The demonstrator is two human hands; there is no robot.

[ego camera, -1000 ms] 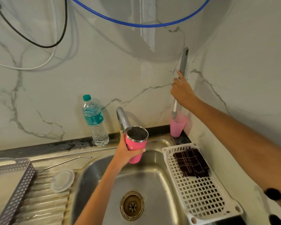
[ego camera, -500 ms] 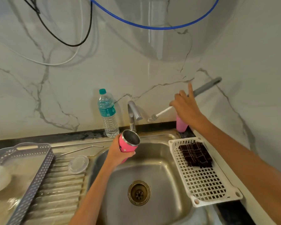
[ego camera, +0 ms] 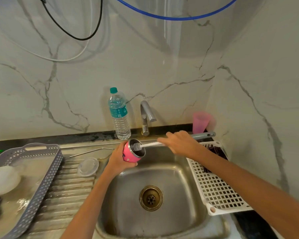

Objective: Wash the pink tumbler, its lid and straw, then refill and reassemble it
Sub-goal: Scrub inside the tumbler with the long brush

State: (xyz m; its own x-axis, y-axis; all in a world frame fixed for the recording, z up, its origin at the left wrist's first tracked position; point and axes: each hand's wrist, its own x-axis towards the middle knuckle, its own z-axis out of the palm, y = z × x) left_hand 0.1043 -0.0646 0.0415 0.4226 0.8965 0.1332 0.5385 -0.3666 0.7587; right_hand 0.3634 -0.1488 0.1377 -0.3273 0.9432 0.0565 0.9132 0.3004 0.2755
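Pink tumbler (ego camera: 130,155) sideways in left hand (ego camera: 118,159), right hand (ego camera: 181,143) around brush (ego camera: 150,144).

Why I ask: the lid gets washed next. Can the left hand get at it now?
Probably not yet: the left hand grips the pink tumbler. The lid lies uncovered nearby, so only that grip stands in the way.

Lit softly and evenly, moderately bright, with a grey-green cast. Broad, curved, soft-edged shadow high on the marble wall (ego camera: 188,40); fainter shadows beside the water bottle (ego camera: 119,114) and the pink plastic cup (ego camera: 200,121). Dull sheen in the sink (ego camera: 179,178), pale streaks of glare on the ridged surface (ego camera: 71,187). Bowed at the edges, wide-angle. Smeared and blurred at lower left around the grey basket (ego camera: 41,178); sharp at centre.
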